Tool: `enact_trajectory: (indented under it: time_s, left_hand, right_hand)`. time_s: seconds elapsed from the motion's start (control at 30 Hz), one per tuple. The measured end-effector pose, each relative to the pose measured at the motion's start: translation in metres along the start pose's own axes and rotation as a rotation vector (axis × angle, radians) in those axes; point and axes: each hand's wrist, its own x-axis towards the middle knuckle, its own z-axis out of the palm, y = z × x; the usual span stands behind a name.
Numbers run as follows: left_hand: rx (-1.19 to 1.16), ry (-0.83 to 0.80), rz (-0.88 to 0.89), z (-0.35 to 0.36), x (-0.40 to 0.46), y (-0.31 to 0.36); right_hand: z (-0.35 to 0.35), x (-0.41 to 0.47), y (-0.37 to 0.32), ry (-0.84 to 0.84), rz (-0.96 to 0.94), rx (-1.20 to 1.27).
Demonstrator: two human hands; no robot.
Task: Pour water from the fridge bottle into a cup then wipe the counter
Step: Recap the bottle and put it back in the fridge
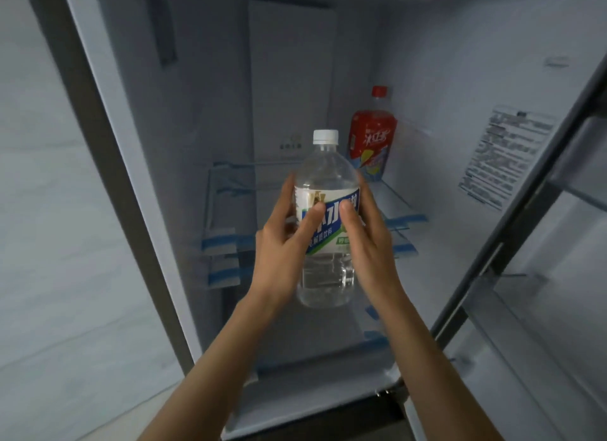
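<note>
A clear plastic water bottle (325, 174) with a white cap and a blue and white label is upright in front of the open fridge, held off the shelves. My left hand (282, 243) grips its left side, thumb across the label. My right hand (368, 237) grips its right side, thumb also on the label. Water fills the bottle's lower part. No cup or cloth is in view.
A red-capped bottle with a red label (371, 135) stands at the back right of a glass shelf (399, 211). The fridge's left wall (138, 211) and its open door (538, 243) with door shelves flank my arms. Blue tape strips mark the shelf edges.
</note>
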Motion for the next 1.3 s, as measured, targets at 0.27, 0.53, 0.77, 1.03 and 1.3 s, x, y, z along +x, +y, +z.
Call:
enact_trajectory:
  time_s: [0.27, 0.53, 0.77, 1.03, 1.3]
  left_hand:
    - [0.000, 0.062, 0.091, 0.002, 0.082, 0.003]
    - [0.052, 0.046, 0.107, 0.002, 0.131, -0.024]
    - [0.117, 0.018, 0.120, 0.000, 0.139, -0.055]
    - [0.169, -0.024, 0.146, 0.006, 0.142, -0.062]
    - [0.193, -0.041, 0.135, 0.006, 0.139, -0.054]
  right_hand:
    - [0.005, 0.086, -0.002, -0.019, -0.096, 0.093]
    - [0.001, 0.136, 0.031, -0.084, -0.104, -0.006]
    - [-0.006, 0.144, 0.062, -0.131, -0.040, 0.004]
    - [-0.014, 0.142, 0.064, -0.128, -0.076, 0.079]
    - [-0.020, 0.139, 0.059, -0.172, -0.057, -0.061]
